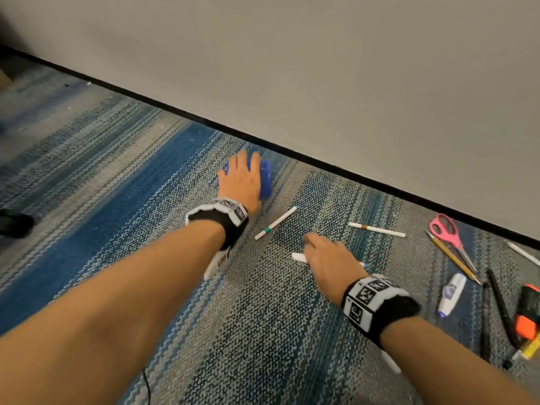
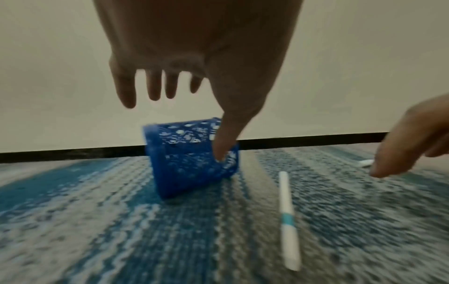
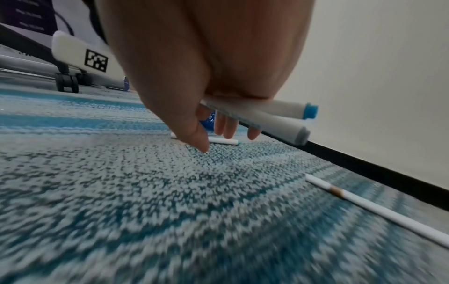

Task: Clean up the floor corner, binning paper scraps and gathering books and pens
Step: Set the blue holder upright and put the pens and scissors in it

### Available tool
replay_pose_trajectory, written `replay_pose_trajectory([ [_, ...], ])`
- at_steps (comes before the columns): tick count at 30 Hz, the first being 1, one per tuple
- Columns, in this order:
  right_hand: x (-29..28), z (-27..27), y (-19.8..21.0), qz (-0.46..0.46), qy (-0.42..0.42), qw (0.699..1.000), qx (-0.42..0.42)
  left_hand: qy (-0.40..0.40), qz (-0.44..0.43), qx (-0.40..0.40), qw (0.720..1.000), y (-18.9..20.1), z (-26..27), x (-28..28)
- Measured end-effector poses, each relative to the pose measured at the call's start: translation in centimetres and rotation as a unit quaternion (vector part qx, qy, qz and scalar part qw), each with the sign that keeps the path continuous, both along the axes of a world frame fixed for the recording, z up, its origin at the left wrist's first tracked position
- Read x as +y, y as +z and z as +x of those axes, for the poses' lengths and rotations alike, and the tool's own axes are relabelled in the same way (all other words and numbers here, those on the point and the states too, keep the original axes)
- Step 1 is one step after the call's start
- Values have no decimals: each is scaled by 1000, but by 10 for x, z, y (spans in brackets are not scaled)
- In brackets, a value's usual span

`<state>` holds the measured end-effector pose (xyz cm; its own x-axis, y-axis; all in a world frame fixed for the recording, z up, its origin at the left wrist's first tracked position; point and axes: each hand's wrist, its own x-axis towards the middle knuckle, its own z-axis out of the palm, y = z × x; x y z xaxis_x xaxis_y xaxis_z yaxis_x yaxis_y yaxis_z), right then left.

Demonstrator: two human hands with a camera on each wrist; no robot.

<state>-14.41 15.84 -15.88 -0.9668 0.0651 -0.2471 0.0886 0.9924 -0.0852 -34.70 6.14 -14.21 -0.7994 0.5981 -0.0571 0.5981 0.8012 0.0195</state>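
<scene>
Near the wall's black baseboard, on blue-grey striped carpet (image 1: 263, 331), left hand (image 1: 241, 179) reaches over a blue lattice pen cup (image 2: 189, 159) lying tilted, fingers spread, thumb on its side. Right hand (image 1: 330, 260) hovers low, two white markers (image 3: 269, 115) clamped against palm, thumb and fingers extended. Loose on carpet: teal-banded pen (image 1: 275, 223), brown-banded pen (image 1: 377, 229), pink scissors (image 1: 451, 238), pencil (image 1: 453, 258), correction tape (image 1: 451, 295), orange highlighter (image 1: 527, 314). Wristbands show square black-and-white codes; no legible writing.

head overhead, wrists floor-low (shared carpet (image 1: 263, 331))
</scene>
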Motion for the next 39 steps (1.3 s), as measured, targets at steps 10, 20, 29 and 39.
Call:
replay_pose_trajectory([
  [10,-35,-78,-48,94,55,992,-59,-25,-71,34,997,-28,-30,-12],
  [20,22,-47,-44,61,-3,995,85,-23,6,14,1000,-29,-6,6],
  [29,124,29,-40,43,-282,958,-19,-65,315,-286,902,-49,56,29],
  [39,113,56,22,12,-267,961,74,-127,226,-343,903,-34,90,25],
])
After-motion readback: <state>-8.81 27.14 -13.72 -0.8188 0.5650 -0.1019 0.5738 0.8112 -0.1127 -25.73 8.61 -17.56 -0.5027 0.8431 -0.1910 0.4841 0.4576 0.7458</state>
